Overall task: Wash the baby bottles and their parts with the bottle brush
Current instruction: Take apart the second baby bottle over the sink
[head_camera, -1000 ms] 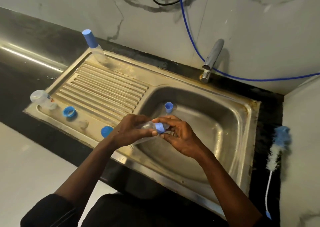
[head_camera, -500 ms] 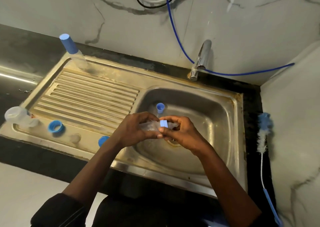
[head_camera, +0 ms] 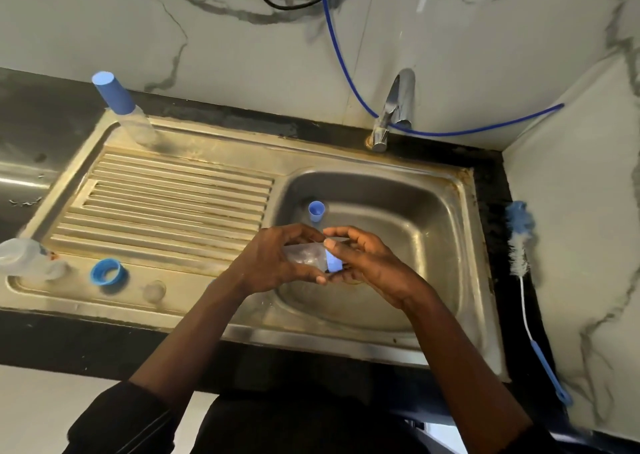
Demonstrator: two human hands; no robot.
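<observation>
Left hand: fingers curled round the clear body of a bottle, which lies level over the basin, probably so drips fall into it.
Right hand: thumb and fingertips pinch the blue collar at the bottle's neck, apparently to twist it off so each part can be washed singly.
Cap: blue, just beyond the fingertips, mouth up in the sink; it seems set there to await washing.
Teat: clear, left of the fingers on the front of the drainer.
Ring: blue, further left, open side up.
Second bottle: clear, on its side, well left of the fingers, uncapped.
Brush: well right of the fingers on the dark counter, untouched and within the right hand's reach.
Third bottle: far back and left of the fingers, upright, blue cover on.
Tap: beyond the fingers at the far rim; no water seen running.
Writing: none readable; a reddish mark on the second bottle is too small to make out.
</observation>
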